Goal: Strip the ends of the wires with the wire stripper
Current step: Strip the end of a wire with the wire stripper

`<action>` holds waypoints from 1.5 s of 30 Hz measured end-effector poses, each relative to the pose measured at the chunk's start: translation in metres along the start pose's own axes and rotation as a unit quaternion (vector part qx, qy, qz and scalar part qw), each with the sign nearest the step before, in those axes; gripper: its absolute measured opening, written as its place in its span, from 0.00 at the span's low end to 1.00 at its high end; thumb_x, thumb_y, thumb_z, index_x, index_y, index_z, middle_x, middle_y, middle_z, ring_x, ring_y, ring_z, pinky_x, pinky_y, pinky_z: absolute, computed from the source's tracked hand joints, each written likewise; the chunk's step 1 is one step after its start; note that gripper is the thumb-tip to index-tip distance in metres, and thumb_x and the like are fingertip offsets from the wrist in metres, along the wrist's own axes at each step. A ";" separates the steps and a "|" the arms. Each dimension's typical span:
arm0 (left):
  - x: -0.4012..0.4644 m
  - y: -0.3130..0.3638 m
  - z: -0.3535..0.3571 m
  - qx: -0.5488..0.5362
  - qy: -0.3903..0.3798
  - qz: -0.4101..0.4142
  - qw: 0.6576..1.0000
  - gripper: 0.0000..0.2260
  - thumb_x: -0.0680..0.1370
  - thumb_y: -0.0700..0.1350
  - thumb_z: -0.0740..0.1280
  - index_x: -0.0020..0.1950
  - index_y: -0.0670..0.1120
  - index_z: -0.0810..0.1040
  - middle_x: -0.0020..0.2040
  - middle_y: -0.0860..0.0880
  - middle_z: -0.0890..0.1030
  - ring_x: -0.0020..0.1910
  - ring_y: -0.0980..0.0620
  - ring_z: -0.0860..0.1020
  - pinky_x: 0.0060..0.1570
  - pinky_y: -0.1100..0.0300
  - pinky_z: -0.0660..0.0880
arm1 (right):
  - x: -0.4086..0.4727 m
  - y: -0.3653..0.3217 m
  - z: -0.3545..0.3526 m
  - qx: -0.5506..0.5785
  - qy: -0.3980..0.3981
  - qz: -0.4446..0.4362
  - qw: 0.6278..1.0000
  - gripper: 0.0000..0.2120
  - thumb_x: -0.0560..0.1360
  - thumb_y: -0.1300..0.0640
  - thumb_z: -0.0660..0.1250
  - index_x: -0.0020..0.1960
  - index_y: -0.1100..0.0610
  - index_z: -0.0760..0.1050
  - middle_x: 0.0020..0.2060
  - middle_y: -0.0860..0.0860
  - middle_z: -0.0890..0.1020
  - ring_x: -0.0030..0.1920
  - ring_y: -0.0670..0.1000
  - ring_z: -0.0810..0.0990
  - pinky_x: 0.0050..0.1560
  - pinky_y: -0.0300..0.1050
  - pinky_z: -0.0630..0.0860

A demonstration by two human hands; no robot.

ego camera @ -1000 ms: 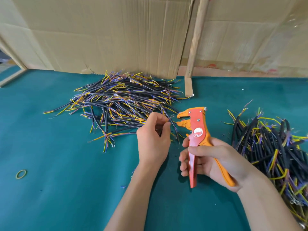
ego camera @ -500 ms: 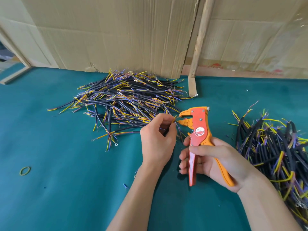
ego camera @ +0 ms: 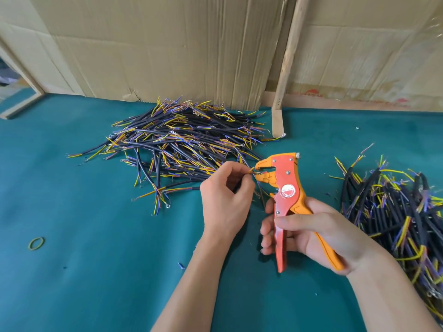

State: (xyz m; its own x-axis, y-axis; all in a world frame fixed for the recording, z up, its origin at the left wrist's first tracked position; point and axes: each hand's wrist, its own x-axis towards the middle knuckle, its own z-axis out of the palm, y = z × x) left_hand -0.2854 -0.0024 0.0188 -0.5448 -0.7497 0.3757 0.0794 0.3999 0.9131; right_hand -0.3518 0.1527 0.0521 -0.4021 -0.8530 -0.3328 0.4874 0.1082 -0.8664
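Note:
My right hand (ego camera: 309, 232) grips the handles of an orange and red wire stripper (ego camera: 286, 188), held upright with its jaws pointing left. My left hand (ego camera: 224, 202) pinches a thin wire (ego camera: 251, 171) whose yellow tip sits in the stripper's jaws. The black cable of that wire hangs down between my two hands. A pile of black cables with yellow and purple ends (ego camera: 182, 144) lies behind my left hand. A second pile of cables (ego camera: 395, 212) lies to the right of my right hand.
The work surface is a teal table cover (ego camera: 107, 259). Cardboard sheets (ego camera: 167, 44) and a wooden slat (ego camera: 287, 56) stand along the back. A green rubber band (ego camera: 36, 243) lies at the left. Small insulation scraps (ego camera: 181, 264) dot the cover.
My left hand has brought the wire tip rightward, from beside the stripper into its jaws. My right hand has kept its hold on the stripper's handles.

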 end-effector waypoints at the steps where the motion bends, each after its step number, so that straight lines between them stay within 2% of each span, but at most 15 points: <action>1: 0.000 0.000 0.000 0.001 0.001 -0.003 1.000 0.08 0.73 0.33 0.70 0.41 0.47 0.81 0.33 0.60 0.80 0.31 0.61 0.76 0.36 0.71 0.71 | 0.000 0.000 0.000 -0.002 0.001 -0.001 1.000 0.26 0.65 0.63 0.77 0.60 0.65 0.73 0.45 0.70 0.80 0.43 0.70 0.81 0.46 0.61 0.81; 5: 0.001 -0.001 -0.001 0.005 0.003 -0.014 1.000 0.08 0.73 0.35 0.70 0.41 0.48 0.82 0.32 0.61 0.80 0.29 0.62 0.75 0.35 0.71 0.70 | 0.001 0.001 -0.002 -0.003 -0.001 -0.009 1.000 0.21 0.68 0.66 0.75 0.59 0.65 0.74 0.45 0.70 0.80 0.43 0.70 0.80 0.47 0.63 0.80; 8: 0.001 0.000 -0.001 0.001 0.003 -0.021 1.000 0.07 0.73 0.36 0.70 0.42 0.48 0.83 0.32 0.60 0.80 0.29 0.62 0.75 0.35 0.70 0.71 | 0.001 0.001 -0.001 -0.001 -0.015 -0.007 1.000 0.22 0.66 0.65 0.77 0.58 0.64 0.74 0.45 0.70 0.79 0.43 0.69 0.80 0.48 0.63 0.80; 14: 0.001 -0.001 -0.002 0.005 0.009 -0.026 1.000 0.07 0.74 0.37 0.71 0.43 0.48 0.85 0.32 0.59 0.80 0.31 0.62 0.76 0.37 0.67 0.72 | 0.001 0.003 -0.005 0.015 0.009 -0.027 0.999 0.25 0.64 0.64 0.78 0.59 0.65 0.75 0.45 0.70 0.79 0.43 0.68 0.81 0.48 0.63 0.81; 25: 0.000 0.001 -0.001 0.038 0.014 -0.017 0.999 0.06 0.74 0.38 0.71 0.45 0.47 0.87 0.39 0.54 0.85 0.37 0.61 0.80 0.43 0.61 0.77 | 0.002 0.005 -0.004 0.015 -0.001 -0.021 1.000 0.22 0.65 0.64 0.77 0.57 0.64 0.76 0.45 0.70 0.80 0.43 0.68 0.81 0.49 0.65 0.80; 29: -0.001 0.003 -0.002 0.042 0.013 -0.008 0.999 0.07 0.73 0.39 0.70 0.44 0.48 0.87 0.39 0.54 0.85 0.38 0.60 0.80 0.43 0.60 0.78 | 0.003 0.005 -0.002 0.011 0.001 -0.022 1.000 0.15 0.68 0.66 0.74 0.54 0.64 0.77 0.44 0.70 0.80 0.42 0.68 0.82 0.47 0.64 0.81; 33: -0.001 0.003 -0.002 0.037 0.015 -0.008 0.999 0.07 0.72 0.41 0.69 0.43 0.48 0.87 0.39 0.54 0.85 0.39 0.58 0.81 0.44 0.60 0.78 | 0.003 0.005 -0.001 -0.013 -0.006 -0.019 1.000 0.11 0.67 0.63 0.76 0.49 0.60 0.81 0.41 0.67 0.80 0.39 0.65 0.81 0.45 0.61 0.81; 37: 0.000 0.002 -0.001 0.038 0.014 -0.014 0.999 0.08 0.74 0.37 0.71 0.43 0.48 0.87 0.38 0.54 0.84 0.38 0.58 0.81 0.44 0.60 0.78 | 0.005 0.004 0.002 -0.018 -0.005 -0.023 1.000 0.06 0.70 0.62 0.74 0.47 0.60 0.80 0.38 0.65 0.78 0.35 0.63 0.79 0.40 0.58 0.81; 42: 0.000 0.002 -0.002 0.043 0.023 -0.012 0.999 0.09 0.74 0.36 0.71 0.43 0.49 0.86 0.39 0.54 0.85 0.40 0.58 0.81 0.45 0.61 0.77 | 0.007 0.006 0.003 -0.005 0.029 -0.033 0.999 0.08 0.69 0.61 0.75 0.46 0.61 0.79 0.36 0.64 0.77 0.33 0.61 0.78 0.35 0.55 0.80; 45: 0.000 0.002 -0.002 0.044 0.029 -0.014 0.999 0.08 0.74 0.37 0.71 0.43 0.49 0.86 0.39 0.54 0.85 0.40 0.58 0.81 0.45 0.62 0.76 | 0.008 0.006 0.004 0.002 0.037 -0.053 0.998 0.06 0.69 0.61 0.75 0.44 0.60 0.80 0.36 0.64 0.77 0.34 0.61 0.78 0.37 0.56 0.81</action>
State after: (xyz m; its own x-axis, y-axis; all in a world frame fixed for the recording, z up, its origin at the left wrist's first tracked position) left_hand -0.2837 -0.0026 0.0205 -0.4957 -0.7896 0.3617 -0.0096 0.4214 0.9068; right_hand -0.3486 0.1442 0.0455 -0.5074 -0.8195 -0.2664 0.4425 0.0176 -0.8966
